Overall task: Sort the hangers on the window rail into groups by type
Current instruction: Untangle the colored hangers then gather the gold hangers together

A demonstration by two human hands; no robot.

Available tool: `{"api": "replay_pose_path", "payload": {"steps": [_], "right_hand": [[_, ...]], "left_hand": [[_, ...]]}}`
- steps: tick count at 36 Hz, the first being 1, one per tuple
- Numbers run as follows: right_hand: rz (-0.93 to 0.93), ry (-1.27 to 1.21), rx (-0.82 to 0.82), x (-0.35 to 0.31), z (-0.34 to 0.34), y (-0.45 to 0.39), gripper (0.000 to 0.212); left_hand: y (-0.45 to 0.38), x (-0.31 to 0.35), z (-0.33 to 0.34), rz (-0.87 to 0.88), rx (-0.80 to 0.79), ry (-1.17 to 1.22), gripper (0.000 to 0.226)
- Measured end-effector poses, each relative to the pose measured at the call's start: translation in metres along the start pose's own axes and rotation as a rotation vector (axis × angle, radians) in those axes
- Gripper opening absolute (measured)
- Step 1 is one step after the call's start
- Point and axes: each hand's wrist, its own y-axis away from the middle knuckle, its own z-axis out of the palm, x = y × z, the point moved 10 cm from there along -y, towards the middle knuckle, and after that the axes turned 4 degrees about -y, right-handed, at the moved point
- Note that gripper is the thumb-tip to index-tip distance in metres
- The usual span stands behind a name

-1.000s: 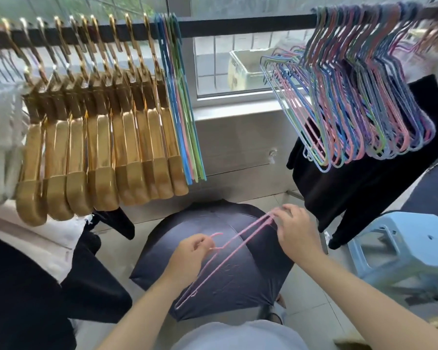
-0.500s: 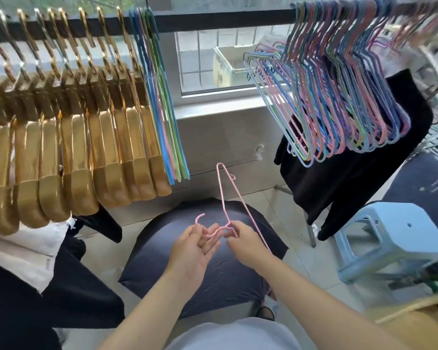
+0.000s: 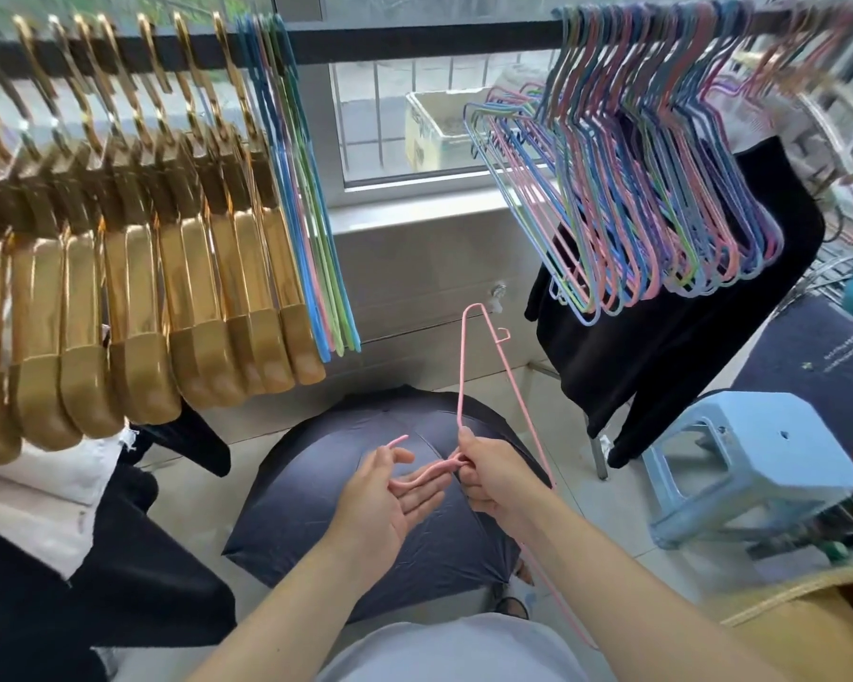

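A home laundry corner; window rail [image 3: 414, 41] crowded with hangers [image 3: 636, 204]; plastic stool [image 3: 754, 465].

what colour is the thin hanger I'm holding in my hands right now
Pink. The thin wire hanger shows best in the head view, gripped by the right hand.

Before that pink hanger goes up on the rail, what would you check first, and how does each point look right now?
1. Hold on the pink hanger: right hand grips it near the neck. Ok.
2. Hook free to catch the rail: the hook lies across the open left hand. Not ok yet.
3. Matching group found: thin coloured hangers hang beside the gold hangers; more hang in the big bunch on the right. Ok.
4. Free space on the rail: bare stretch between the two groups. Ok.
5. Hanger bent or damaged: cannot tell.
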Motion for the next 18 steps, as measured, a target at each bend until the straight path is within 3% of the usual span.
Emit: {"api": "replay_pose_path", "payload": {"steps": [11, 16, 18], "right_hand": [[-0.003, -0.09, -0.043, -0.002, 0.006, -0.003, 0.043], [-0.026, 0.119, 0.074, -0.01, -0.004, -0.008, 0.045], [-0.099, 0.202, 0.128, -0.026, -0.007, -0.007, 0.036]], "left_hand": [[0.008, 0.007, 0.001, 0.009, -0.016, -0.005, 0.029], [0.012, 0.014, 0.017, -0.01, -0.026, -0.012, 0.029], [0.013, 0.019, 0.027, -0.002, -0.034, -0.025, 0.03]]}}
